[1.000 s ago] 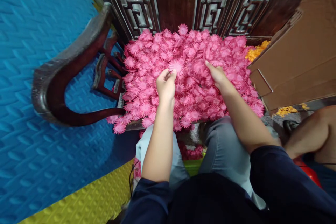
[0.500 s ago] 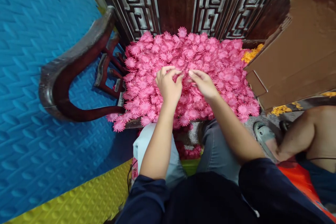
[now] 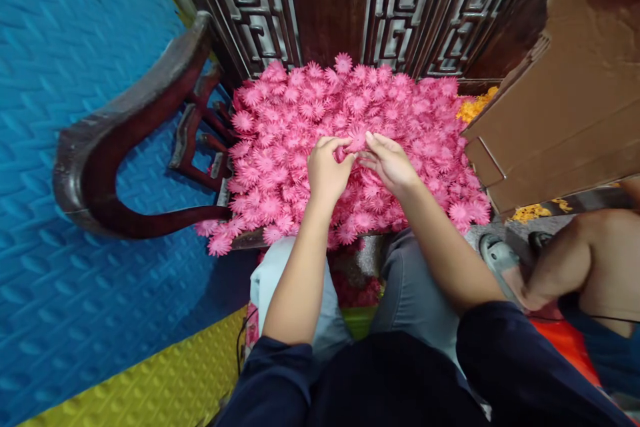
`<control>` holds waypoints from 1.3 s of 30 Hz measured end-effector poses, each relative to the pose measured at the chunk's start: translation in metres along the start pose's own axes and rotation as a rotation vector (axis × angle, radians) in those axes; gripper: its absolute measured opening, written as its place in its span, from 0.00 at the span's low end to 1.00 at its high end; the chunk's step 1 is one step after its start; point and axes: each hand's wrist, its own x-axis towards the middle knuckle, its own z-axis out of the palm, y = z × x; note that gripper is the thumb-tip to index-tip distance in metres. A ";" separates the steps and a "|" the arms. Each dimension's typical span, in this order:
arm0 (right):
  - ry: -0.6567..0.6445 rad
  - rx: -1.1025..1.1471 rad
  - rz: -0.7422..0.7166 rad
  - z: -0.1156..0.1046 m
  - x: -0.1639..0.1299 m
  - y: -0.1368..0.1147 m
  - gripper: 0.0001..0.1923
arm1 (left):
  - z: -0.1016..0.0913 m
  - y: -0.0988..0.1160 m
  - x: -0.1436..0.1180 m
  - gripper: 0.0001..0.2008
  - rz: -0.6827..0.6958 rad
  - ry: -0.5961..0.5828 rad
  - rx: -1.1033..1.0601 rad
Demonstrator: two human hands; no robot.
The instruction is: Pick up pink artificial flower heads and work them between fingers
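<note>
Left of the hands: dark wooden armrest [image 3: 125, 140], blue foam mat [image 3: 60, 80]. Right: brown cardboard box [image 3: 565, 107], orange flowers [image 3: 473, 107]. Beyond: carved wooden backrest [image 3: 380, 7].

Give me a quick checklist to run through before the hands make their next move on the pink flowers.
1. Left hand pinching a pink flower: ok.
2. Right hand meeting it at the same flower: ok.
3. Whether the right grip is closed on it: cannot tell.
4. Flower pile resting on the chair seat: ok, though blooms overhang the front edge.
5. Cardboard box apart from both hands: ok.
6. Other person's leg apart from the pile: ok.
</note>
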 end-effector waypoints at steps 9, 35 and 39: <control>0.089 -0.098 -0.024 -0.014 0.010 0.003 0.18 | 0.001 -0.017 0.002 0.23 -0.080 0.160 0.030; -0.196 -0.080 -0.031 0.003 -0.006 -0.004 0.19 | -0.008 0.004 0.002 0.01 0.049 0.085 -0.389; -0.186 -0.135 -0.048 0.003 -0.007 -0.006 0.17 | -0.011 0.006 0.001 0.01 0.049 0.058 -0.405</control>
